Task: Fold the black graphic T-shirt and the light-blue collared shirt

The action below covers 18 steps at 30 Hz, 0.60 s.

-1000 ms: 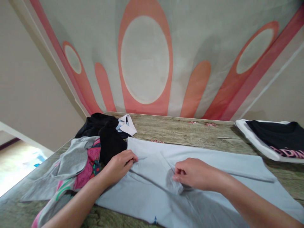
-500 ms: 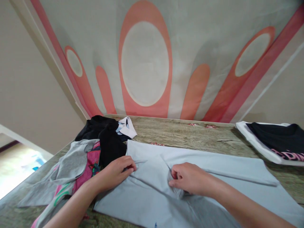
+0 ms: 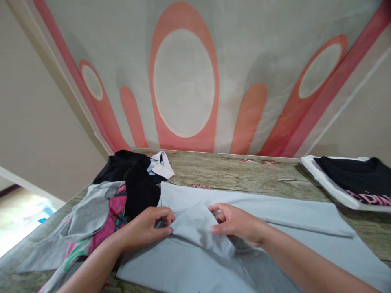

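Under the pale garment, wood-grain tabletop before a coral-patterned wall.

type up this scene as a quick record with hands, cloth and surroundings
main cloth: pale blue smooth fabric garment, mostly flat, with a raised fold
left hand: thumb and fingertips at the fold's left edge
right hand: thumb and fingers parted at its right edge
left side: crumpled black fabric garment, light grey cloth garment with pink print
far right: folded black cloth with pink lettering on a white item
surface: wood-grain tabletop
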Tool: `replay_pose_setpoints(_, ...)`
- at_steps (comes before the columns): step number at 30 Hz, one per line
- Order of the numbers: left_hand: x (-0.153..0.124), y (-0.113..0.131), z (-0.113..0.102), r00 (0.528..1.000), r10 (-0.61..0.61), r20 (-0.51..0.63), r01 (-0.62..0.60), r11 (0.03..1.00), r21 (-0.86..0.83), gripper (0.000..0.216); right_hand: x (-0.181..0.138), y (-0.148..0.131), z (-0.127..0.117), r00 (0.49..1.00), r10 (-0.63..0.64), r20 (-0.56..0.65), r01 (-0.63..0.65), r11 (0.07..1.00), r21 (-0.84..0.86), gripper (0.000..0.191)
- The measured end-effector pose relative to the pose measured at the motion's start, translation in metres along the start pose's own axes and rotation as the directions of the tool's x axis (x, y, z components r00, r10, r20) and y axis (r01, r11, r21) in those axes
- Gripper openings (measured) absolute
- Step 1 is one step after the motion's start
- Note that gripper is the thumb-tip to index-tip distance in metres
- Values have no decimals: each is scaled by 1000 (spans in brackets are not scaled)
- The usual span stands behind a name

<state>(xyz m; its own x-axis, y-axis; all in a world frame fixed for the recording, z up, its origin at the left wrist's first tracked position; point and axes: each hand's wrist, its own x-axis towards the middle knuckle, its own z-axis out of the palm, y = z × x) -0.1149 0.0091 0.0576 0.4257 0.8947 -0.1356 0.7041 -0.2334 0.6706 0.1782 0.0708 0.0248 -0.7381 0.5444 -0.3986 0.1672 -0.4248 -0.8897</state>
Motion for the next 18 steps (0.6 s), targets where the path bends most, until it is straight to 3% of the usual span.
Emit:
replay_pose_setpoints(2, 0, -3, -1, 998, -55, 36, 56, 997, -45, 10, 0, 2, 0, 998, 2, 58, 0, 999, -35, 36)
replay_pose_setpoints(5, 2, -8, -3, 992, -113, 63, 119, 988, -94, 14, 0, 2, 0, 999, 20, 45, -18, 999, -41, 17)
replay_pose_setpoints(11, 7, -6, 1, 986, -154, 69, 165, 965, -205, 23, 2, -1, -8, 979, 163, 126, -158, 986, -51, 31)
replay_pose_setpoints(18, 8, -1, 11, 985, -174, -11, 172, 979, -105, 20, 3, 2, -22, 943, 227, 244, -201, 971, -127, 29)
